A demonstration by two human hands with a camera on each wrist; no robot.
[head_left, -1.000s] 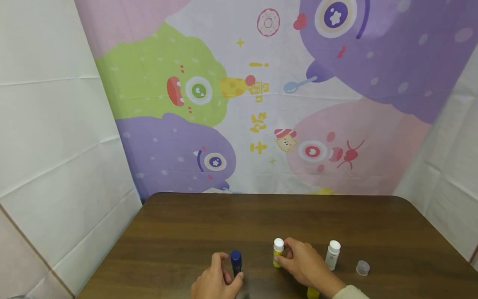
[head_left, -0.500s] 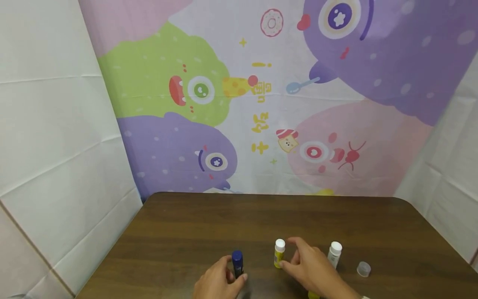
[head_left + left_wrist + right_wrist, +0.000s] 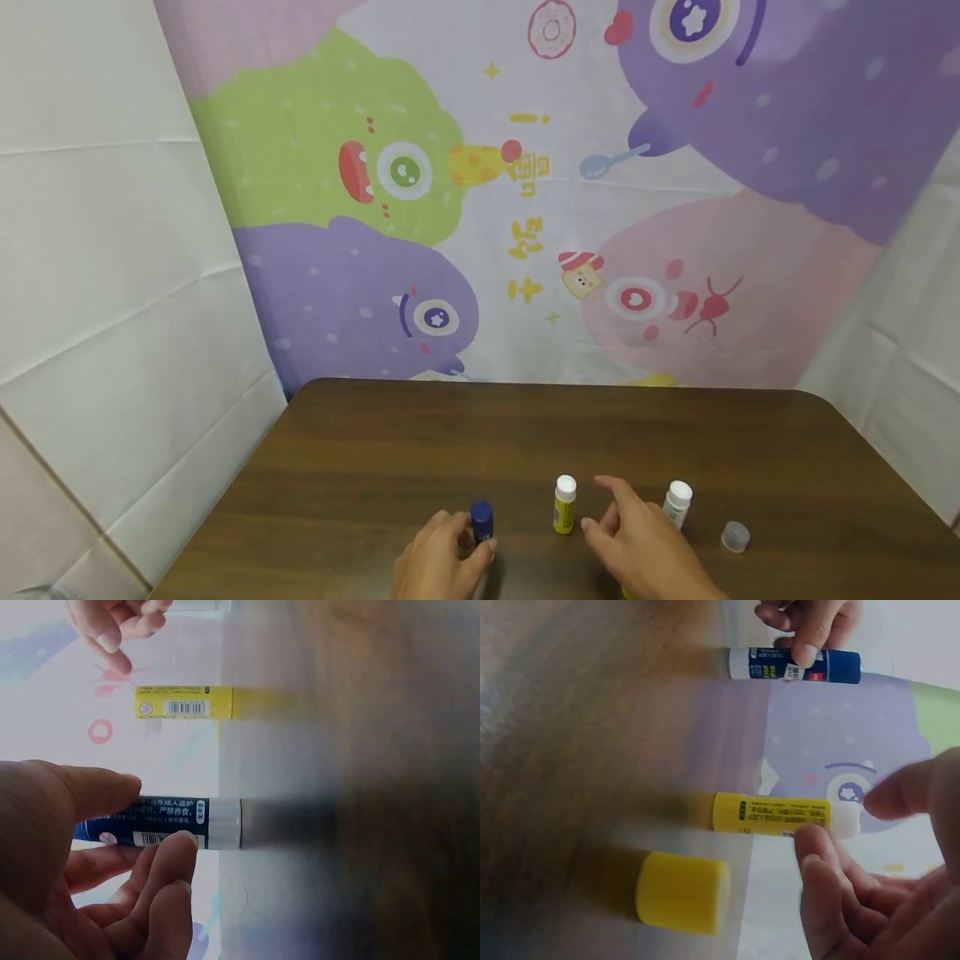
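Observation:
My left hand [image 3: 442,557] grips a dark blue glue stick [image 3: 482,518] between thumb and fingers. The stick stands upright on the table, its pale base downward in the left wrist view. To its right, a yellow glue stick [image 3: 563,510] with a white top stands upright by itself. My right hand [image 3: 645,546] is just right of it, with thumb and index finger spread apart and a gap to the stick. A short yellow cap [image 3: 682,892] stands near the yellow stick in the right wrist view, mostly covered by my right hand in the head view.
Behind my right hand stands a white tube [image 3: 678,500], its lower part hidden. Farther right lies a small clear cap [image 3: 736,537]. The brown wooden table [image 3: 420,433] ends at a cartoon-print cloth [image 3: 517,333], with white cloth at both sides.
My right hand has let go of the yellow glue stick and drawn back to the right, leaving it standing. My left hand keeps its grip on the blue glue stick.

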